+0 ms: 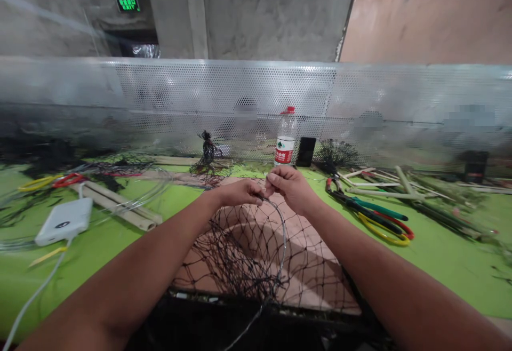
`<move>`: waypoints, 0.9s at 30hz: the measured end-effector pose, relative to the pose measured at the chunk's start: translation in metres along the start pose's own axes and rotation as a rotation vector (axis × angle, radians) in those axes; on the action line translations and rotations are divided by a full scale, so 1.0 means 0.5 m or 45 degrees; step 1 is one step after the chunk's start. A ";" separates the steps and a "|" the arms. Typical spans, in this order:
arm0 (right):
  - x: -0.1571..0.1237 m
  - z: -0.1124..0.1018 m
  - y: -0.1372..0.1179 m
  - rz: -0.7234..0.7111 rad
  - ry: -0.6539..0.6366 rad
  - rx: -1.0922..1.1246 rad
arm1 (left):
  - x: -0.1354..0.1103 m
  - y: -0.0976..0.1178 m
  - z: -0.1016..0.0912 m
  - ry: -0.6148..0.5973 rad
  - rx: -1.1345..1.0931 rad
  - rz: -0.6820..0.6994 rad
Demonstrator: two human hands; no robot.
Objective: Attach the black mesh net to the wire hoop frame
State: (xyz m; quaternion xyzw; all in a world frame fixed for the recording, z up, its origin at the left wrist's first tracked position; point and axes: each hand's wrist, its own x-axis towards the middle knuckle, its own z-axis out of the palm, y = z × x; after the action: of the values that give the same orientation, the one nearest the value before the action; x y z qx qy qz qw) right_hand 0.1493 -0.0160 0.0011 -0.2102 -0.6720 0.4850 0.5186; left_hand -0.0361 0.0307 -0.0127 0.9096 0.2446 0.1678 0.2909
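Observation:
My left hand (pixel 242 192) is closed, thumb and fingers pinching a thin, shiny metal wire (pixel 284 233). From there the wire arcs over to the right, then runs down towards me past the board's front edge. Right beside it, my right hand (pixel 291 186) is also closed in a pinch, its fingertips almost touching the left ones. What sits in that pinch is too small to make out. Below both hands, a black knotted net (pixel 240 244) spreads over a pinkish-brown board (pixel 312 271), bunched up towards the middle and front.
Cut bamboo pieces (pixel 120 207), red-and-yellow-handled tools (pixel 66 180) and a white power bank (pixel 66 222) with a cable lie left. Behind stand a water bottle (pixel 285 137) and a phone (pixel 306 151) near a perforated metal screen (pixel 172 89). Pliers (pixel 378 212) and green stalks (pixel 448 217) lie right.

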 end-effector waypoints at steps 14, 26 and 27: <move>0.011 -0.018 -0.001 -0.016 0.197 0.232 | 0.005 0.000 0.002 0.008 0.138 0.074; 0.032 -0.063 0.018 -0.030 0.561 0.357 | 0.007 0.016 0.000 0.101 0.198 0.186; 0.032 -0.066 0.018 -0.037 0.553 0.334 | 0.007 0.013 0.000 0.153 0.202 0.163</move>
State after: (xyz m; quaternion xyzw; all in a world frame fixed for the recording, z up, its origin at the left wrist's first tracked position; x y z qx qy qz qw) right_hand 0.1711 0.0147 0.0009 -0.2305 -0.4791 0.5040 0.6807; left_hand -0.0310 0.0283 -0.0082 0.9318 0.2158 0.2205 0.1914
